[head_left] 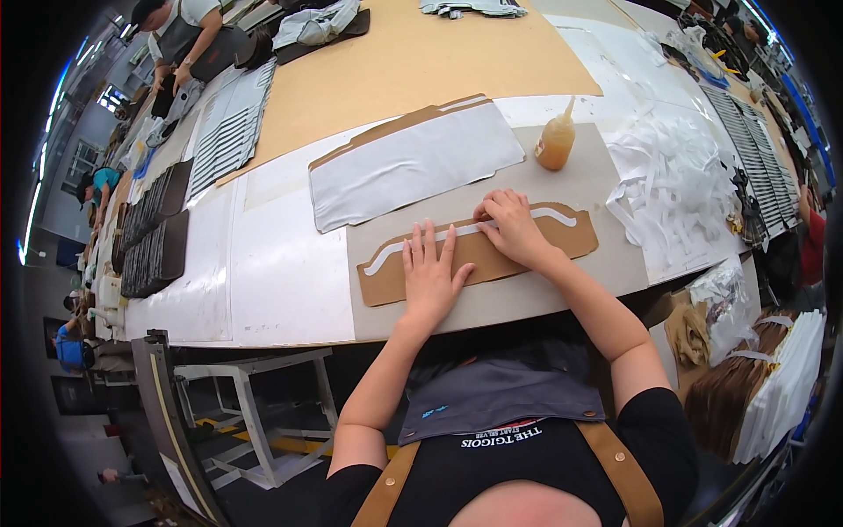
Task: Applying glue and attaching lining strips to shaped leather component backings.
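A long brown panel (386, 286) with a curved upper edge lies flat before me on a grey mat (606, 255). Along its upper part runs a narrow white strip (468, 230) that bends down at both ends. My left hand (430, 283) rests palm down on the panel's left half, fingers spread, with the fingertips over the strip. Bent at the fingers, my right hand (516, 231) pinches or presses the strip right of the panel's middle; the exact contact under the fingertips is hidden.
Beyond the panel lies a pale grey sheet (413, 167) with a brown edge. A squeeze bottle of amber liquid (556, 143) stands right of it. White strips (672, 180) are heaped at the right. Dark stacked pieces (154, 250) sit left; a co-worker (198, 35) stands far left.
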### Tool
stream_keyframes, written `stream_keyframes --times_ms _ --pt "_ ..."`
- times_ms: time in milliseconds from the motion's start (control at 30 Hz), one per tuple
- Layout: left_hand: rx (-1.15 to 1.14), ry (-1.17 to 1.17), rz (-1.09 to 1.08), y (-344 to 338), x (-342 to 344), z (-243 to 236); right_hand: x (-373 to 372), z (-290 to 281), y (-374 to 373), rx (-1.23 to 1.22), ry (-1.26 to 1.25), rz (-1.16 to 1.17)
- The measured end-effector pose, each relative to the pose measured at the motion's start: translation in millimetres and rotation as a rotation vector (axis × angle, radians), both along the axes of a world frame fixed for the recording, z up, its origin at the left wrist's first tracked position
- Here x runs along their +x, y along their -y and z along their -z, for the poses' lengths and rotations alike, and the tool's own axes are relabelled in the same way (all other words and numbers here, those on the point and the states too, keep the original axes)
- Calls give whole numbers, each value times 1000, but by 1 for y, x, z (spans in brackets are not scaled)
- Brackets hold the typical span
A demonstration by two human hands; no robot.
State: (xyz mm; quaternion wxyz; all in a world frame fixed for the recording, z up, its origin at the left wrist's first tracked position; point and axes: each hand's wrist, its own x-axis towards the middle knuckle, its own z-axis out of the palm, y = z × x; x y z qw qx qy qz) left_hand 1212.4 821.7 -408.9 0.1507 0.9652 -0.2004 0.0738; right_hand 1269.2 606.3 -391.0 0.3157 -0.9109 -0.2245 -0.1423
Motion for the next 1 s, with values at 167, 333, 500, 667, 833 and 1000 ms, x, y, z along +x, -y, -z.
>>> stream_keyframes --times_ms 167,333,500,667,833,1000 --pt "-11 8 -5 0 1 2 4 1 -4 -10 -15 26" --pt "-25 13 -4 0 0 3 4 -1 -7 -45 -20 2" --pt "-26 13 -4 0 -1 1 5 2 -9 -28 -9 10" --pt "-32 22 -6 0 0 1 5 -2 -9 -45 -7 8" --pt "-53 16 -3 1 -1 -2 9 0 -9 -55 -59 17" --pt "-193 94 -30 -1 15 -7 12 2 -8 -55 -77 7"
